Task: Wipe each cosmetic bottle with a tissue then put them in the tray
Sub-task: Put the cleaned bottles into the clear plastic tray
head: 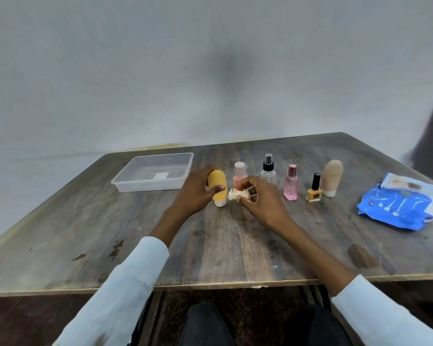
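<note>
My left hand [195,191] grips a yellow-orange tube bottle [218,187] that stands cap-down on the table. Just right of it, my right hand [258,198] pinches a crumpled white tissue [238,195], close to the tube. Behind my right hand stands a pink bottle with a pale cap [239,174]. Further right in a row stand a clear spray bottle [268,171], a pink perfume bottle [291,183], a yellow nail polish [314,189] and a beige tube [332,177]. A clear plastic tray [135,182] sits at the back left with no bottle in it.
A blue pack of wipes [400,203] lies at the right side of the wooden table [110,233]. A pale wall rises behind the table. The table's near edge runs just above my knees.
</note>
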